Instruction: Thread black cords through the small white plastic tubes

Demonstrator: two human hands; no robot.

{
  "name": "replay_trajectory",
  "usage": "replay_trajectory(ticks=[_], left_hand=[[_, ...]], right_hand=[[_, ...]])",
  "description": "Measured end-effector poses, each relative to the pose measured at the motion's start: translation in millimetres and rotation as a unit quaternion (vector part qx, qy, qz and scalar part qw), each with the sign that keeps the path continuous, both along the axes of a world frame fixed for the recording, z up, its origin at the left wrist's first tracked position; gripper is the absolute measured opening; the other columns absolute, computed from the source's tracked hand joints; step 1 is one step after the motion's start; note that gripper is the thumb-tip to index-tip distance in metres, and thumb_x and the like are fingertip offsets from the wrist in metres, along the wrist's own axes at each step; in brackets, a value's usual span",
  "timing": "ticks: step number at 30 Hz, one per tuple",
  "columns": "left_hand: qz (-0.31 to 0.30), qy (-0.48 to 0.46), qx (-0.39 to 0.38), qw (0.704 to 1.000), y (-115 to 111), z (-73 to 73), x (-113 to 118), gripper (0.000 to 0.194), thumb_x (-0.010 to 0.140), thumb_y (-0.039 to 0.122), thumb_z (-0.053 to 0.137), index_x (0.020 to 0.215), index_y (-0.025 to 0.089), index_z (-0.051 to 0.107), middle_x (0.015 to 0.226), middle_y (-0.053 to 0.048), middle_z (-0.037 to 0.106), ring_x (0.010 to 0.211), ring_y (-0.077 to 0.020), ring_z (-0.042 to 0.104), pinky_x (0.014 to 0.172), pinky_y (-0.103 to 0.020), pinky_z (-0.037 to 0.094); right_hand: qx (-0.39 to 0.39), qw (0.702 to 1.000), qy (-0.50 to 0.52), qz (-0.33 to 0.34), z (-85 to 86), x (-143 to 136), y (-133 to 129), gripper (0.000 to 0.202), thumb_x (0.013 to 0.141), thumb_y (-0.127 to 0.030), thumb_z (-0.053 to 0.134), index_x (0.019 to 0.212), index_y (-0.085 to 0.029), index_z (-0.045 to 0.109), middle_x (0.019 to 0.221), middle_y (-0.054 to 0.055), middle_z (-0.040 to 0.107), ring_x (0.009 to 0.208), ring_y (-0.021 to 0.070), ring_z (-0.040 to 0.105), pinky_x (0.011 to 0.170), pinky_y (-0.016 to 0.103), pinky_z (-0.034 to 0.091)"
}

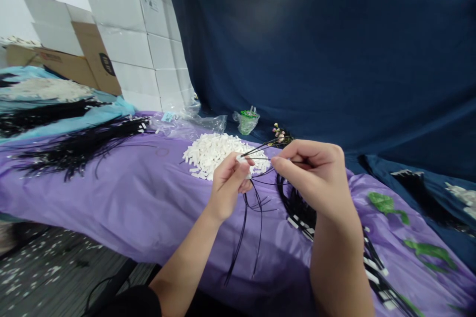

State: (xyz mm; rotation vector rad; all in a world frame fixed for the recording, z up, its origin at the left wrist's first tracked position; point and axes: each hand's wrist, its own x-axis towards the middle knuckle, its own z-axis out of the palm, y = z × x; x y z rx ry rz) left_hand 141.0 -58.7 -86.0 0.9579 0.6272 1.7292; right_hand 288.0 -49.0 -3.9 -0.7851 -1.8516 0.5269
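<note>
My left hand (231,178) pinches a small white connector (241,158) with thin black wires (243,237) running from it, some hanging down below the hand. Just to the right, my right hand (310,163) holds a thin black wire (260,159) between thumb and fingertips; the wire reaches across to the white connector. A second white piece shows at the left fingertips. Behind my left hand lies a pile of small white connectors (211,151). Coiled black wires (293,203) with white ends lie partly hidden under my right hand.
Purple cloth (148,213) covers the table. Bundled black wires (85,146) lie at the left. A clear plastic bag (197,121) and a green-filled bag (247,121) sit behind the pile. White boxes (130,44) and a blue curtain (316,59) stand behind. Green leaves (383,202) lie at the right.
</note>
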Motion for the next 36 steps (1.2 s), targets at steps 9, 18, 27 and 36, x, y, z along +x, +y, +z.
replay_trajectory(ticks=[9,18,27,36], left_hand=[[0.016,0.008,0.008,1.000,-1,-2.7,2,0.028,0.078,0.045,0.073,0.082,0.018,0.066,0.053,0.007,0.035,0.043,-0.0031,0.027,0.045,-0.019,0.027],[0.029,0.014,0.018,0.999,0,-5.8,2,0.024,0.080,0.043,0.071,0.084,0.020,0.068,0.055,0.006,0.037,0.044,-0.0035,0.027,0.045,-0.019,0.028],[0.047,0.025,0.029,0.998,0,-7.6,4,0.023,0.082,0.042,0.069,0.085,0.019,0.068,0.057,0.005,0.039,0.045,-0.0041,0.030,0.046,-0.019,0.028],[0.038,0.035,0.086,0.995,5,-13.5,2,0.018,0.088,0.038,0.064,0.088,0.019,0.066,0.057,0.006,0.035,0.044,-0.0035,0.029,0.044,-0.018,0.028]], right_hand=[[-0.002,1.000,0.011,-0.008,-0.5,1,3,0.014,0.070,-0.013,0.061,0.057,-0.017,0.061,0.046,-0.007,0.029,0.046,0.0052,0.025,0.043,0.022,0.018],[-0.019,1.000,0.015,0.020,0.0,1,1,0.015,0.071,-0.012,0.063,0.057,-0.016,0.060,0.046,-0.008,0.028,0.045,0.0046,0.024,0.043,0.022,0.018],[-0.016,1.000,0.008,0.001,-0.5,0,1,0.014,0.070,-0.011,0.063,0.056,-0.016,0.061,0.046,-0.008,0.030,0.046,0.0047,0.025,0.043,0.022,0.018],[-0.036,0.999,-0.009,0.020,4.0,1,-2,0.016,0.069,-0.008,0.061,0.055,-0.014,0.060,0.046,-0.007,0.033,0.046,0.0039,0.027,0.043,0.021,0.019]])
